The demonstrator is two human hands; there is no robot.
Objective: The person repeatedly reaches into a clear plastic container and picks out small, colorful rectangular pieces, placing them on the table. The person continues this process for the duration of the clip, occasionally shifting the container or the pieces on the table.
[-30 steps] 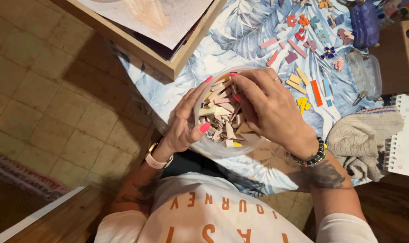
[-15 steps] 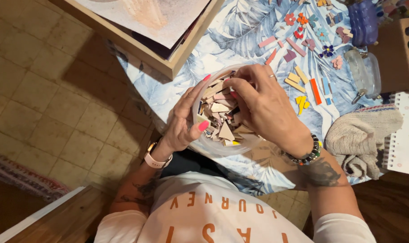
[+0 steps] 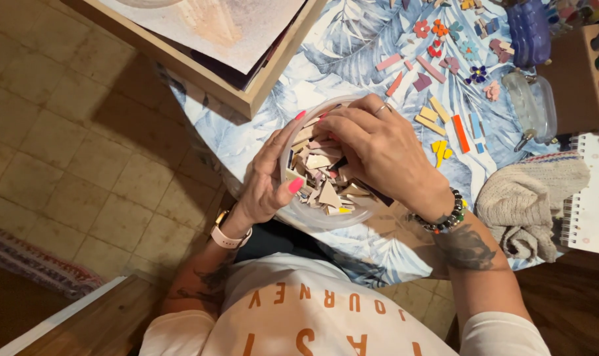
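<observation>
A clear, glossy plastic round tub (image 3: 326, 221) holds matt beige and pink tile shards (image 3: 322, 178) on a smooth blue leaf-print tablecloth (image 3: 352, 46), beside a coarse-knit beige cloth (image 3: 527, 198).

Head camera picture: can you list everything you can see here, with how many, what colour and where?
clear bowl: one, see-through plastic, table edge
tile pieces: many, beige, pink and brown, inside the bowl
loose tiles: many, pink, yellow, orange, blue, on the cloth beyond the bowl
flower shapes: several, mixed colours, far side of the cloth
tablecloth: one, blue and white leaf print
wooden frame: one, pale wood, upper left
clear jar: one, lying on its side, right
knitted cloth: one, beige, right
spiral notebook: one, white, far right
left hand: holds the bowl's rim
right hand: fingers among the pieces in the bowl
</observation>
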